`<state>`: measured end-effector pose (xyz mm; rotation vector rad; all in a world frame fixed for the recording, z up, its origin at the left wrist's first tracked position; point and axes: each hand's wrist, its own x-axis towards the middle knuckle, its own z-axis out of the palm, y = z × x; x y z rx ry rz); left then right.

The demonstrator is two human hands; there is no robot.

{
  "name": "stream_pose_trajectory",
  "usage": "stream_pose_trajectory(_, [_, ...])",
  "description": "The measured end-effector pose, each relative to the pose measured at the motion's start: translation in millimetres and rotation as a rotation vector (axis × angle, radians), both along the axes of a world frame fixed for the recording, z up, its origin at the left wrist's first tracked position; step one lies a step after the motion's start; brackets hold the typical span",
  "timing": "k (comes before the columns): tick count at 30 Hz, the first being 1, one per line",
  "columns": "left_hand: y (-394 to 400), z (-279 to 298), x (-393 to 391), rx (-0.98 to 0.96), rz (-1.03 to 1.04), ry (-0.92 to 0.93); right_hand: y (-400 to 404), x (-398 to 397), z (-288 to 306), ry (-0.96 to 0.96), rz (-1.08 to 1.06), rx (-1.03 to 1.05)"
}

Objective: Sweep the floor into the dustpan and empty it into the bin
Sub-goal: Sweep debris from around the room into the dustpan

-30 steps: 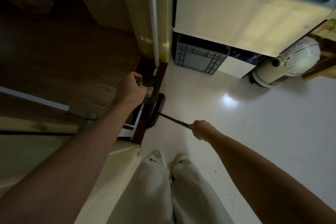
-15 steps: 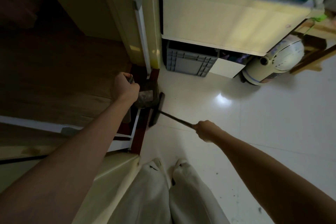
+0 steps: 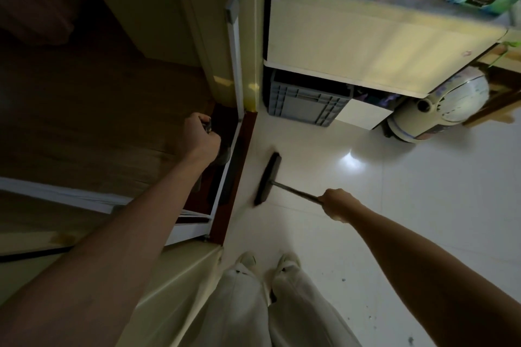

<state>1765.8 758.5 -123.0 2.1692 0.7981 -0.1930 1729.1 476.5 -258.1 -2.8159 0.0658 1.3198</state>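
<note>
Floor tiles run pale and glossy across the room, with dark specks left near the person's shoes and further right. Along its left edge sits the dark red door threshold, beyond it a dim wooden floor.

Broom: a moment ago its head sat tight against the threshold beside the dustpan; now it has pulled back onto the open tile, clear of the threshold. I'd say one stroke into the pan is finished and another is being set up.

Dustpan is mostly hidden behind the left wrist, low at the threshold, and has barely shifted.

Right hand has its grip wrapped around the broom's thin handle. Left hand is curled in a fist around the dustpan's upright handle.

No bin shows, so emptying looks some way off.
</note>
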Motion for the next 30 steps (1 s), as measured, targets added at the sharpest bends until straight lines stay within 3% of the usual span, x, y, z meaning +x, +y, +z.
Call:
stream_pose_trajectory(9, [-1.3, 3.9, 10.7, 0.019, -0.06, -0.004, -17.0, 37.6, 5.1, -0.123, -0.061, 0.03])
stream_pose_trajectory(18, [-54.1, -14.5, 38.9, 0.049, 0.005, 0.026, 13.1, 127.1, -28.3, -0.062, 0.047, 0.108])
stream_pose_trajectory(25, [-118.9, -23.5, 74.1, 0.113, -0.022, 0.114, -61.2, 144.7, -29.3, 0.059, -0.055, 0.058])
stream_pose_trajectory(30, [-162.3, -17.7, 104.0, 0.103, -0.118, 0.161, -154.0, 132.4, -7.7, 0.011, -0.179, 0.001])
